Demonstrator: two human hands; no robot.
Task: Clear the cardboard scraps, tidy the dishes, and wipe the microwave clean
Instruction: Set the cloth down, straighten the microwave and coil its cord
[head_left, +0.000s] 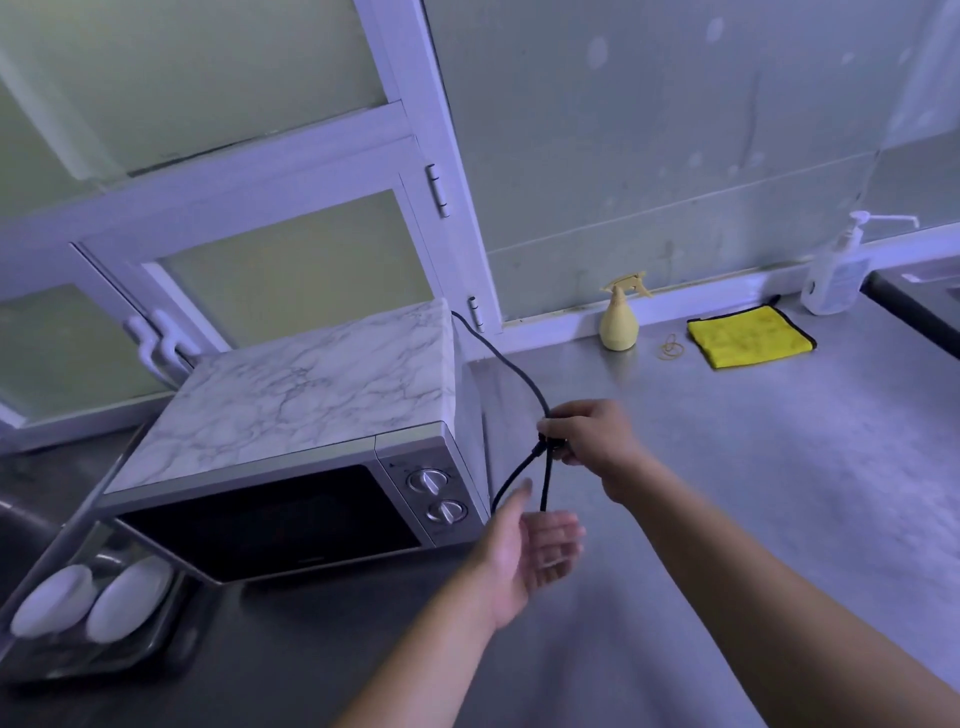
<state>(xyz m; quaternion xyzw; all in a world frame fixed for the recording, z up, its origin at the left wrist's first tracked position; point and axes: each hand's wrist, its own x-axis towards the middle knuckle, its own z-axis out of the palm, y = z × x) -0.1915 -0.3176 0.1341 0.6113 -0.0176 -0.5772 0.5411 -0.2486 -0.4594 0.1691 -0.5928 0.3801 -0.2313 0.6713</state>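
Nearest, the left hand (524, 558) lies spread, palm up, under the looped black power cord (506, 365) that the right hand (595, 441) pinches just off the right edge of the silver, marble-topped microwave (322, 467), with steel counter (779, 493) running back to the folded yellow cloth (750, 336) near the wall.

Both bare forearms reach in from the near edge, angled toward the far left; the right hand (592, 439) lies farther out, wrist bent, its back turned up, fingers curled round a bunched black cord (546, 486); the left hand (524, 553) sits nearer, just below it, palm facing right and up, fingers loosely spread, slightly blurred, holding nothing.
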